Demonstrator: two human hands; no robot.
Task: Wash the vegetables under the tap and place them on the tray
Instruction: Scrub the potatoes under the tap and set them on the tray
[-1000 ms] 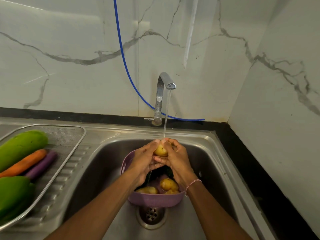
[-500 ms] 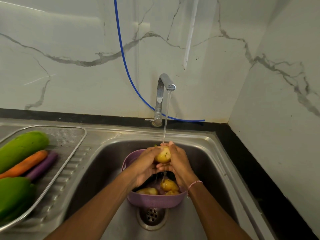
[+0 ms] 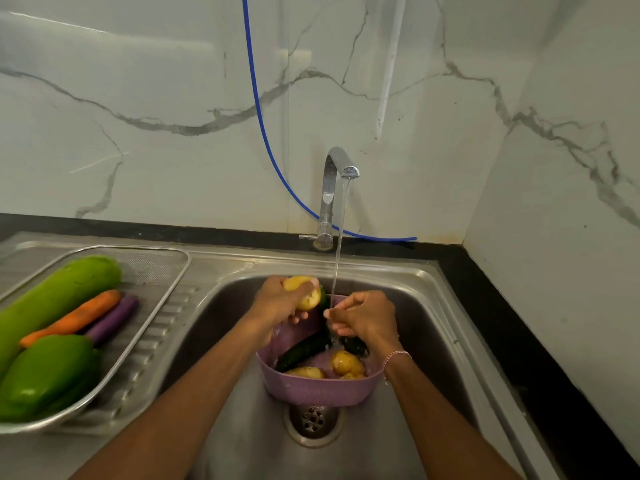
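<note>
My left hand (image 3: 278,301) grips a yellow potato (image 3: 304,292) above the left rim of the purple basket (image 3: 318,389), just left of the water stream. Under the stream, my right hand (image 3: 363,317) hangs with loosely curled fingers and holds nothing. The tap (image 3: 334,188) is running. Inside the basket lie more potatoes (image 3: 344,362) and a dark green cucumber (image 3: 304,349). On the drainboard at the left, a metal mesh tray (image 3: 152,268) holds green gourds (image 3: 59,296), a carrot (image 3: 74,317) and a purple eggplant (image 3: 114,318).
The steel sink (image 3: 436,323) has its drain (image 3: 313,420) just in front of the basket. A blue hose (image 3: 266,140) runs down the marble wall behind the tap. Black counter edging borders the sink at the back and right.
My hands have come apart. The left hand carried the potato leftward out of the stream, while the right hand let go and stays under the water.
</note>
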